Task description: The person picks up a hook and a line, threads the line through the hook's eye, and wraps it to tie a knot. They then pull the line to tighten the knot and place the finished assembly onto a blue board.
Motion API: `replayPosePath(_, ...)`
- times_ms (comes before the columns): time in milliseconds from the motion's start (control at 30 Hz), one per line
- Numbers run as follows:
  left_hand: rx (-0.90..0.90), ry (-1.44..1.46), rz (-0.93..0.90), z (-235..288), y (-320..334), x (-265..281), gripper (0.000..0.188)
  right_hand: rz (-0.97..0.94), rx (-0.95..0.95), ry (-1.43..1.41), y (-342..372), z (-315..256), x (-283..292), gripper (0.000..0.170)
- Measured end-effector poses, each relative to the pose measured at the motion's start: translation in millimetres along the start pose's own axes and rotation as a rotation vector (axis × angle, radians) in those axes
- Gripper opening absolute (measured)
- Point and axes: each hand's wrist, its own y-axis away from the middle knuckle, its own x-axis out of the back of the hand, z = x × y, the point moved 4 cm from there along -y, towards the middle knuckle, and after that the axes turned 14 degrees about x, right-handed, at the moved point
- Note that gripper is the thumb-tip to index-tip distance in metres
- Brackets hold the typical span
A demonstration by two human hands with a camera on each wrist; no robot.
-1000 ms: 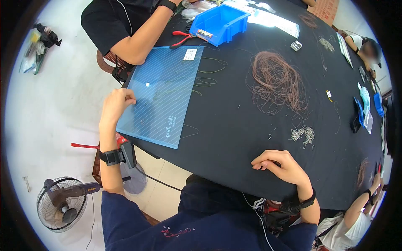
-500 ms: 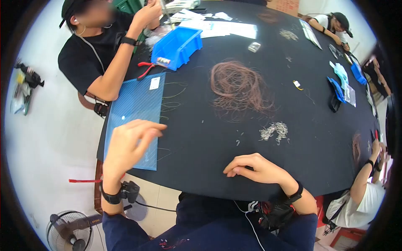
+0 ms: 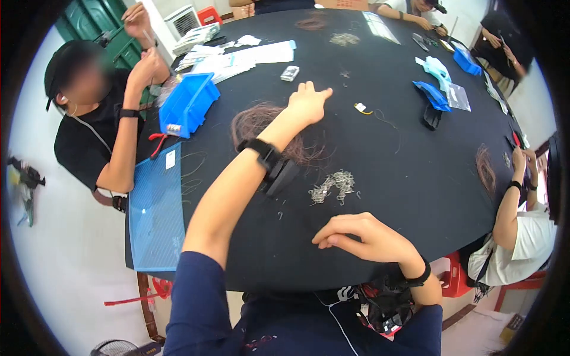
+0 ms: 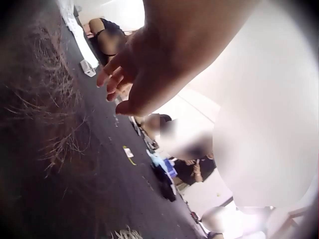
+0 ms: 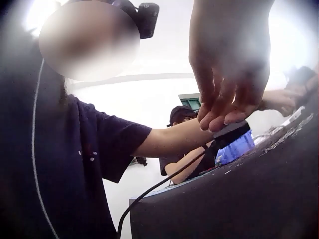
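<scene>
My left hand point(image 3: 309, 104) reaches far over the black table, fingers loosely extended, with nothing held. Its forearm passes above a tangled bundle of thin brown line point(image 3: 249, 121) and hides part of it. Just beyond the fingers sits a small clear-and-white box point(image 3: 290, 73). To their right lies a yellow strip with a white label point(image 3: 363, 108). In the left wrist view the hand point(image 4: 144, 74) hangs above the tabletop. Near the front edge, my right hand point(image 3: 368, 237) hangs relaxed, fingers bent and holding nothing. A pile of small metal hooks point(image 3: 332, 187) lies beyond it.
A blue file bag point(image 3: 155, 213) with thin green loops at its edge lies at the left. Behind it stand a blue bin point(image 3: 187, 107) and red-handled pliers point(image 3: 157, 145). Other people sit around the table. Blue packets point(image 3: 432, 95) lie at the right.
My left hand has left the file bag and swung right and forward across the table, past the brown line. The head view has turned right; the right hand has stayed near the front edge.
</scene>
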Motion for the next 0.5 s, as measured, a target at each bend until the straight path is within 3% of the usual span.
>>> replayPosePath(267,-0.004,-0.086,0.064,26.8,-64.9,-49.8,0.058,0.044,-0.077,0.036,46.3,7.7,18.2,0.017)
replayPosePath(433,-0.165,0.046,0.391,37.8,-65.2,-28.9,0.007,0.067,-0.032,0.131,47.2,9.8,23.3,0.016)
replayPosePath(500,-0.199,0.148,0.399,39.4,-57.1,-14.0,0.004,0.090,-0.010,0.134,43.6,6.9,26.6,0.015)
